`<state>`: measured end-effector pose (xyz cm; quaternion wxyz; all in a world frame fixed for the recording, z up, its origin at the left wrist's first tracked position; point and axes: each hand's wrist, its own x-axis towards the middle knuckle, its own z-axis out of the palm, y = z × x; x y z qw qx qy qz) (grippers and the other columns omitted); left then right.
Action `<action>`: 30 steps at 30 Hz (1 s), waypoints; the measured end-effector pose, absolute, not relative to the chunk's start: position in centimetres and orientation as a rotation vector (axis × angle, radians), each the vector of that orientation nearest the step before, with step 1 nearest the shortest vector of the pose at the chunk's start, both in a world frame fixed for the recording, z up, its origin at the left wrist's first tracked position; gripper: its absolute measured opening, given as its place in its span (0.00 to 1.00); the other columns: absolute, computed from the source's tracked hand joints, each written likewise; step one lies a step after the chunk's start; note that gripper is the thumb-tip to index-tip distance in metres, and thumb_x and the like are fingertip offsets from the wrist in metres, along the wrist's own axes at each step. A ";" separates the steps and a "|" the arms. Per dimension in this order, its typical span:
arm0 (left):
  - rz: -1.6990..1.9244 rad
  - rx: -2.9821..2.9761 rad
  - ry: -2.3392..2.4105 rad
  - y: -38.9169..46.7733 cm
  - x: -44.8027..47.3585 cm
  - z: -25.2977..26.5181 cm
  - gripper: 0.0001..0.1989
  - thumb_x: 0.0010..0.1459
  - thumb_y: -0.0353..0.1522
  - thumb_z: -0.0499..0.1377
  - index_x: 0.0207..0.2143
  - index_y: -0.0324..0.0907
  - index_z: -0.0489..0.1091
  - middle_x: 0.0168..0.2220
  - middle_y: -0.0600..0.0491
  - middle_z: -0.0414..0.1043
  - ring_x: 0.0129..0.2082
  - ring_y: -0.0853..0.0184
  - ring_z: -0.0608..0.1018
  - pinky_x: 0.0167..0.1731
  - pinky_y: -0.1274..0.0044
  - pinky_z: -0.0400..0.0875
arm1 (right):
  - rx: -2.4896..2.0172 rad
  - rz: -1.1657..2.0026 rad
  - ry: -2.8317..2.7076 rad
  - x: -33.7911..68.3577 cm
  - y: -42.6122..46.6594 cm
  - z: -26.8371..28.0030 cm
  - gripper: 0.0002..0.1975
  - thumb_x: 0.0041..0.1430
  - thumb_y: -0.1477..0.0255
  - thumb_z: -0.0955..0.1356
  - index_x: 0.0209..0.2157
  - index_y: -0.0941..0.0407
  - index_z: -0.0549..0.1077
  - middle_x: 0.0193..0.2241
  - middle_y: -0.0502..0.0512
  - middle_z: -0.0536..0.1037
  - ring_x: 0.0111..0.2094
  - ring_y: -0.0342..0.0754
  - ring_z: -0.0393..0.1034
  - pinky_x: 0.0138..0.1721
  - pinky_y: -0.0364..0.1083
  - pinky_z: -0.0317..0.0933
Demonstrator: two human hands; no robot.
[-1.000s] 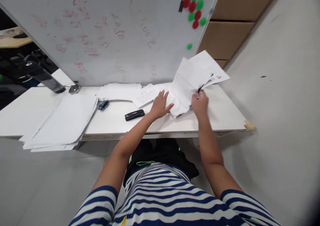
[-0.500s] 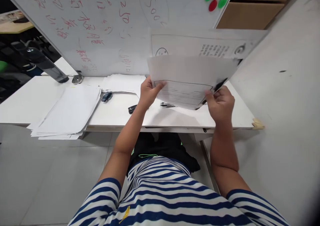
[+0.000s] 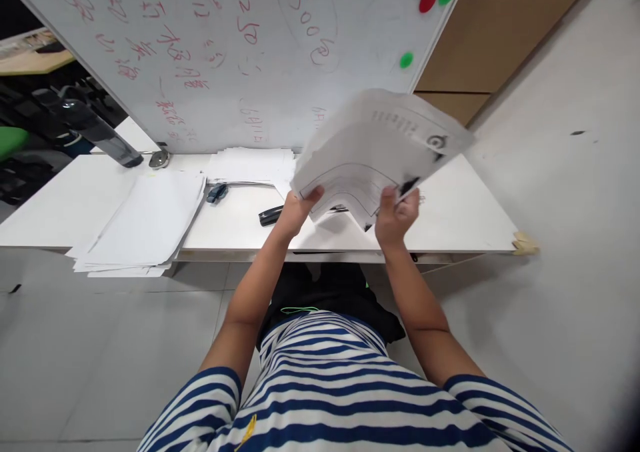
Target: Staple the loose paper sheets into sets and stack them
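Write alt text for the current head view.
A person's left hand and right hand hold bent, printed paper above a white table. A black stapler, a small dark-blue object and stacked paper lie farther left; a whiteboard with red writing stands behind.

The paper (image 3: pixel 353 152) you hold is white with black print. Left of the paper, your stapler (image 3: pixel 271 215) is black; behind it, your white board (image 3: pixel 365 45) bears red writing (image 3: pixel 250 35). Your shirt (image 3: pixel 320 385) is striped navy and white.
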<state>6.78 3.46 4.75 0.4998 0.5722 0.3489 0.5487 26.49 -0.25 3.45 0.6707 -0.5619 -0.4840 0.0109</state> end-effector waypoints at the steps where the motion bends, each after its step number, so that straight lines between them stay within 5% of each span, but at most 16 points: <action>1: 1.322 1.364 0.862 3.3 6.7 4.6 0.24 0.55 0.50 0.65 0.45 0.42 0.76 0.47 0.47 0.79 0.54 0.54 0.77 0.55 0.65 0.72 | -1.265 0.085 -1.141 26.2 -0.3 3.0 0.24 0.63 0.45 0.61 0.28 0.52 0.65 0.23 0.47 0.61 0.29 0.47 0.64 0.31 0.47 0.62; 5: 1.389 1.324 0.948 2.4 5.9 5.0 0.20 0.56 0.47 0.65 0.41 0.42 0.78 0.44 0.49 0.80 0.52 0.55 0.78 0.54 0.65 0.73 | -1.257 0.136 -1.188 25.6 -0.8 2.9 0.25 0.65 0.48 0.61 0.24 0.53 0.65 0.19 0.46 0.57 0.25 0.44 0.61 0.31 0.46 0.61; 12: 1.441 1.214 1.106 1.6 4.3 2.6 0.21 0.54 0.48 0.66 0.41 0.41 0.79 0.43 0.47 0.81 0.48 0.56 0.80 0.52 0.65 0.74 | -1.332 0.253 -1.195 24.8 -1.1 1.8 0.18 0.64 0.53 0.64 0.34 0.54 0.74 0.25 0.50 0.72 0.32 0.48 0.69 0.37 0.47 0.65; 21: 1.434 1.128 1.185 0.4 5.6 -2.0 0.24 0.53 0.48 0.67 0.44 0.39 0.78 0.48 0.44 0.80 0.53 0.54 0.79 0.56 0.62 0.72 | -1.380 0.449 -1.072 23.5 -1.3 -1.3 0.19 0.61 0.52 0.67 0.33 0.54 0.73 0.25 0.48 0.73 0.31 0.47 0.69 0.37 0.46 0.67; 24: 1.421 1.154 1.197 -0.2 5.6 -1.5 0.23 0.54 0.48 0.67 0.44 0.40 0.78 0.48 0.45 0.80 0.54 0.54 0.78 0.57 0.61 0.72 | -1.347 0.451 -1.010 23.6 -1.4 -2.2 0.20 0.60 0.53 0.68 0.43 0.55 0.73 0.38 0.55 0.77 0.43 0.50 0.73 0.47 0.49 0.68; 27: 1.475 1.092 1.193 -0.7 5.5 -0.5 0.24 0.55 0.49 0.66 0.46 0.41 0.77 0.49 0.46 0.79 0.56 0.53 0.77 0.57 0.61 0.72 | -1.307 0.375 -0.916 23.9 -1.9 -2.7 0.32 0.58 0.53 0.69 0.60 0.51 0.62 0.56 0.61 0.69 0.61 0.53 0.64 0.57 0.53 0.63; 30: 1.488 0.973 1.204 -1.1 6.3 0.1 0.28 0.58 0.50 0.63 0.54 0.43 0.72 0.54 0.45 0.76 0.59 0.55 0.75 0.58 0.62 0.73 | -1.293 0.577 -0.827 23.6 -3.1 -3.5 0.38 0.55 0.50 0.70 0.63 0.48 0.57 0.58 0.61 0.68 0.60 0.52 0.65 0.55 0.53 0.66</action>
